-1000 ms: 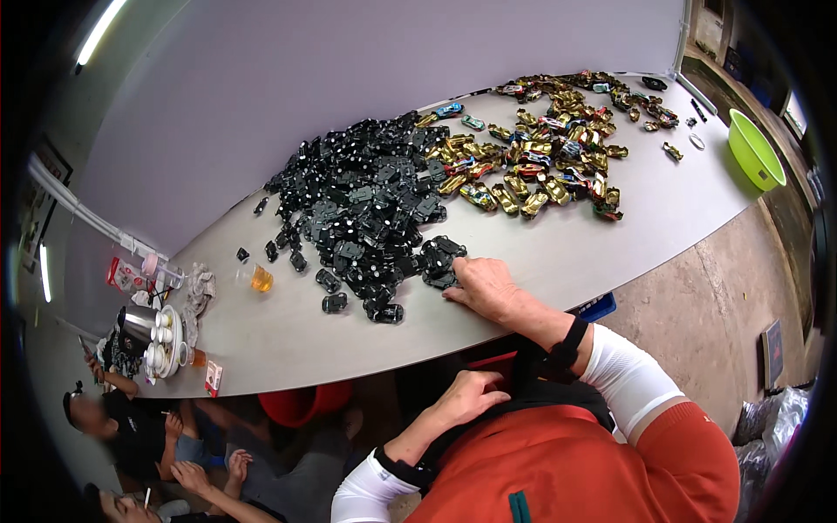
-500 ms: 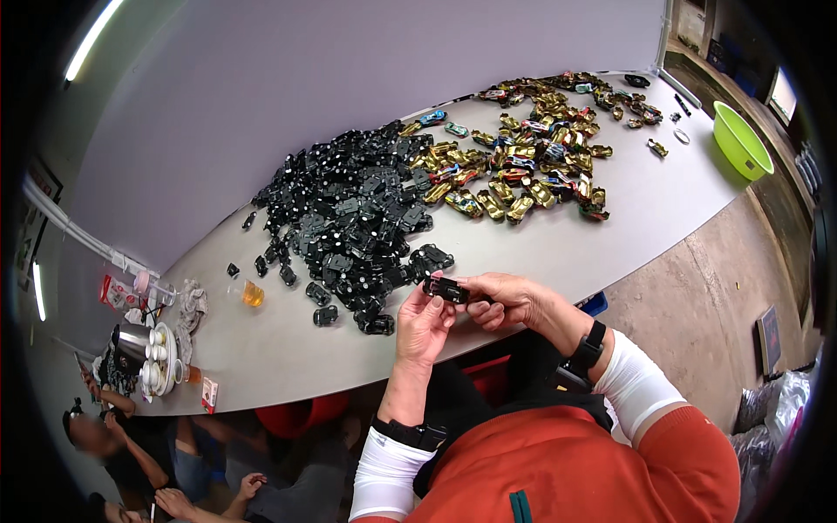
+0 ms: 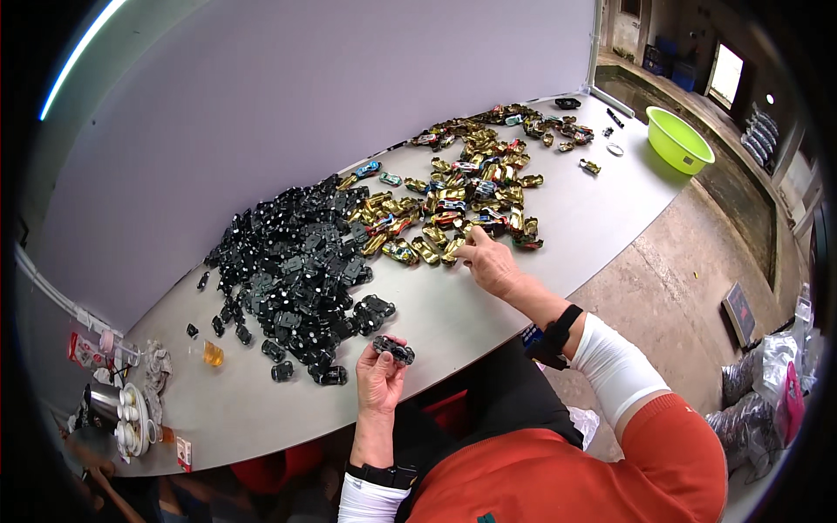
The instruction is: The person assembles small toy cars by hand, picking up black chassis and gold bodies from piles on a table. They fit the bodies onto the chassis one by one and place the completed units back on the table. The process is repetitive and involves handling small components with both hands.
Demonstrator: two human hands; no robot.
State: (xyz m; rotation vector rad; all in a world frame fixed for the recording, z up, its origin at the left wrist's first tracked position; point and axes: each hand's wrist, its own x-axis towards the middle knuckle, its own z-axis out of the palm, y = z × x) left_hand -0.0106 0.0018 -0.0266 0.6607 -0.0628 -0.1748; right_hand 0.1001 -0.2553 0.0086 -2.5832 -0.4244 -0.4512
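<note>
Across the long grey counter (image 3: 540,288) by the pale wall, your right hand (image 3: 490,264) reaches with fingers together into the gold toy-car bodies (image 3: 453,209), while your left hand (image 3: 380,376) clamps one black chassis (image 3: 394,349) near the black chassis heap (image 3: 296,270), ready for pairing.

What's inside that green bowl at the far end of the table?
The green bowl shows only its bare green inner wall and part of the floor. Its near rim hides the closest part of the bottom, so something small there would be covered.
</note>
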